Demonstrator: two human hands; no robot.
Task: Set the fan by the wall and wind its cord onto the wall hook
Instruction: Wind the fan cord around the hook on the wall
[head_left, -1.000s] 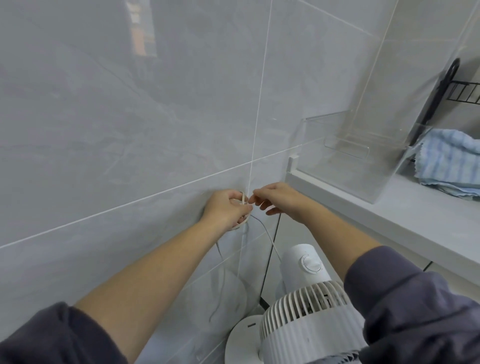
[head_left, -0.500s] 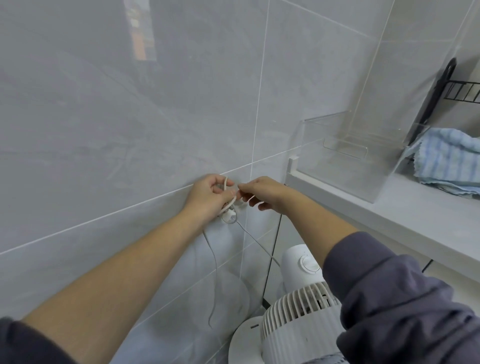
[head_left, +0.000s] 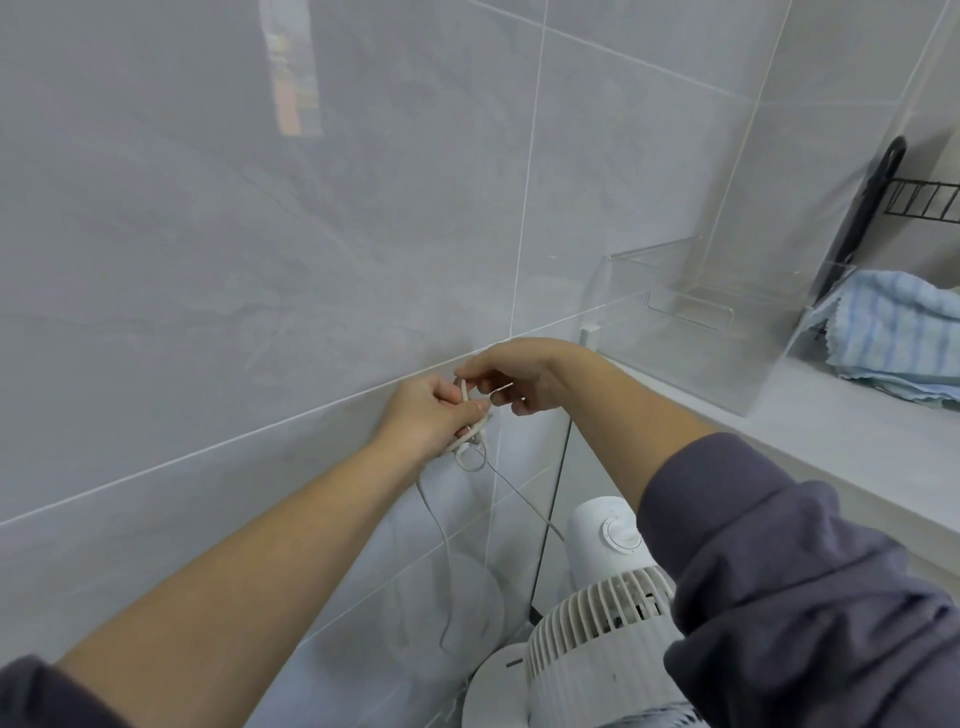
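Two hands meet at the wall hook (head_left: 470, 451) on the grey tiled wall (head_left: 208, 260). The left hand (head_left: 431, 415) is closed around loops of thin white cord (head_left: 439, 525); the right hand (head_left: 511, 376) pinches a strand just beside it. From the hook the cord runs mostly vertical, one strand slanting down to the white fan (head_left: 597, 618), which stands below the hook, close against the wall. A counter edge (head_left: 727, 415) juts out right of the hook.

Glossy grey tiled wall (head_left: 208, 260), white ledge (head_left: 831, 441) at right, soft even light.
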